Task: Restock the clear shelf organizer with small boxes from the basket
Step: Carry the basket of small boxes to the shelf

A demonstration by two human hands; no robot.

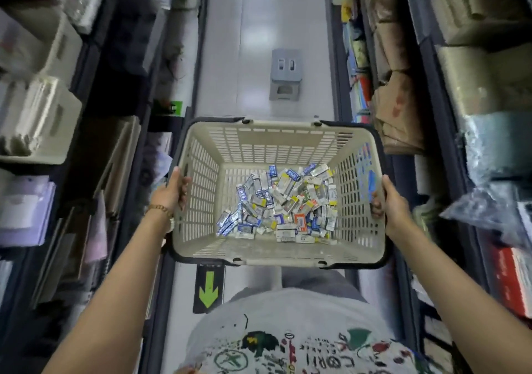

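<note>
Steady now: left grip [174, 193] and right grip [389, 204] clutch the basket [276, 143] rim, small boxes [283, 205] heaped inside; restocking looks unstarted.

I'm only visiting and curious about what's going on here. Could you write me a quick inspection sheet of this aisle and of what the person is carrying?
Surface: pale floor of a narrow aisle, with a green arrow marked on it.
Job's things: beige basket carried above the floor; small boxes heaped loose on its bottom; clear shelf organizer not in view.
Clutter: grey step stool standing on the floor ahead.
Hands: left hand and right hand each grip a side rim of the basket.
Cables: nothing seen.
Surroundings: shelves on both sides; pale bins on the left, brown wrapped packages on the right.
</note>
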